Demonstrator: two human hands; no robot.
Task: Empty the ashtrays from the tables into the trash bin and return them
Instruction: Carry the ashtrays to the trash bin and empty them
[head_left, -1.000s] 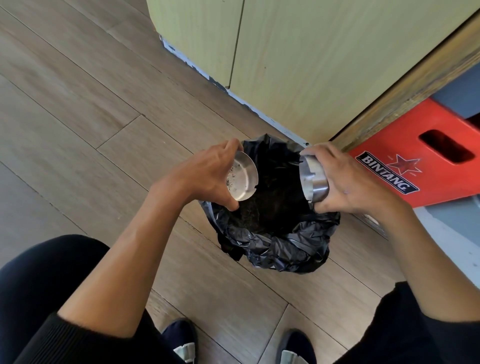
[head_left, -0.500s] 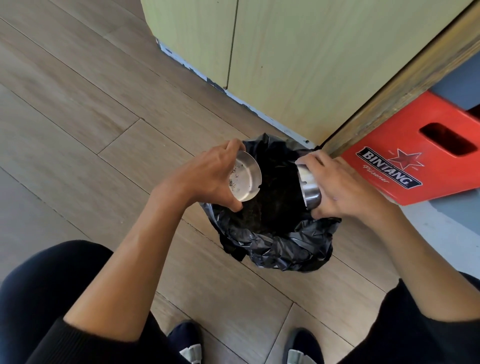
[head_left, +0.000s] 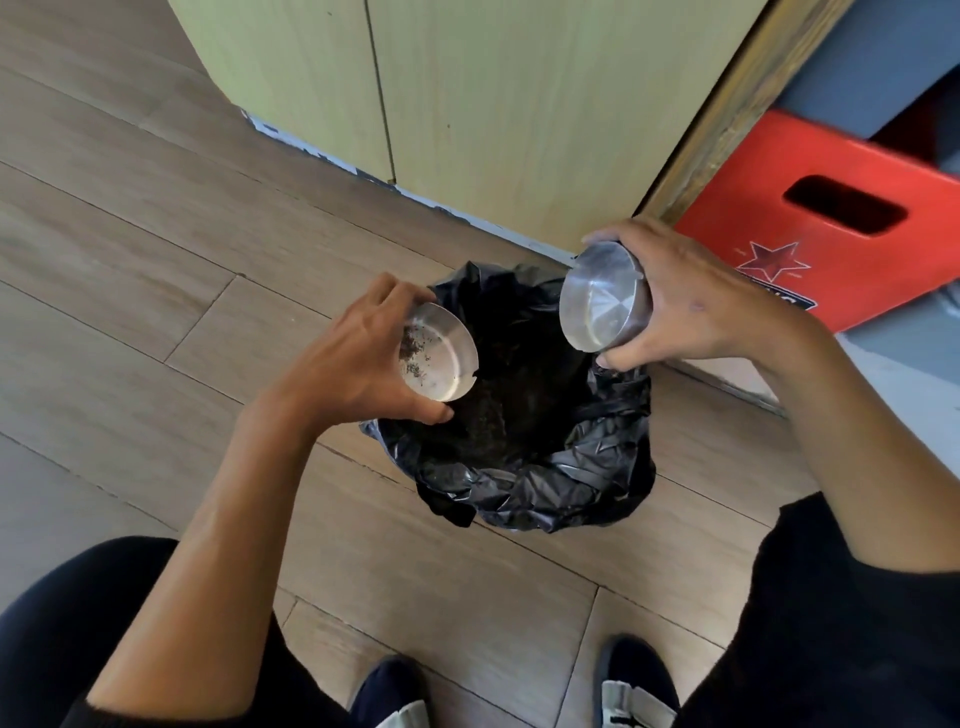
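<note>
A small trash bin lined with a black bag (head_left: 540, 483) stands on the wooden floor below me, with dark ash inside. My left hand (head_left: 358, 364) grips a round steel ashtray (head_left: 439, 358) tipped on its side over the bin's left rim; ash specks still cling to its inside. My right hand (head_left: 691, 301) holds a second, deeper steel ashtray (head_left: 602, 306) tilted over the bin's right rim, its inside facing me and looking clean.
A pale wooden cabinet (head_left: 493, 104) rises right behind the bin. A red plastic crate (head_left: 831, 218) sits to the right beside a wooden post (head_left: 727, 104). My two shoes (head_left: 634, 696) are at the bottom edge on the plank floor.
My right hand has lifted and turned its ashtray so the open side now faces me. The left ashtray stays tipped over the bin. The camera has moved closer.
</note>
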